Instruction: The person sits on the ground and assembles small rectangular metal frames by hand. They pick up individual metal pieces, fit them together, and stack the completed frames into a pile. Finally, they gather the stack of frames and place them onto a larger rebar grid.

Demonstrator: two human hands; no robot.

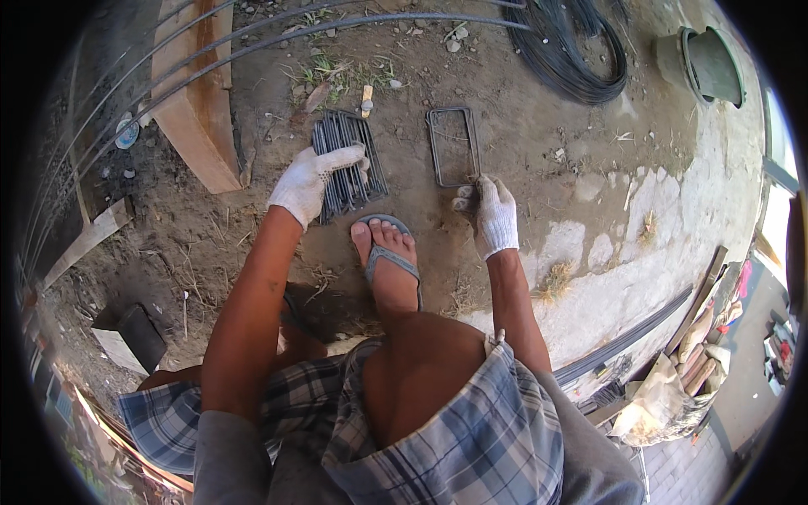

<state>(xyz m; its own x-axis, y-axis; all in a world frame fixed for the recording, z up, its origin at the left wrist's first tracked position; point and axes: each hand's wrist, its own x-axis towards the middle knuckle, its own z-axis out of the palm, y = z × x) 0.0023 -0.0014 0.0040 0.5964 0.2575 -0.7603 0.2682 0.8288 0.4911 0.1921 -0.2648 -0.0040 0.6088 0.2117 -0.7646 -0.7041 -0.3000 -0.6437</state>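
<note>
Both my hands wear white knit gloves. My left hand (307,181) lies across a stack of rectangular rebar stirrups (349,185) on the dirt, its fingers hooked over the upper bars. To the right, my right hand (494,215) pinches the near right corner of a rectangular steel rebar stirrup (434,147). That frame looks doubled, as if a second one lies close against it; I cannot tell for sure. The right fingertips are partly hidden. My sandalled foot (389,257) is planted just below the stack, between my hands.
Long rebar rods (278,34) arch across the upper left over a wooden beam (198,126). A coil of dark wire (610,71) lies at the far right near a grey-green bucket (714,66). More rods (631,337) and a sack of scraps (673,404) stand at right.
</note>
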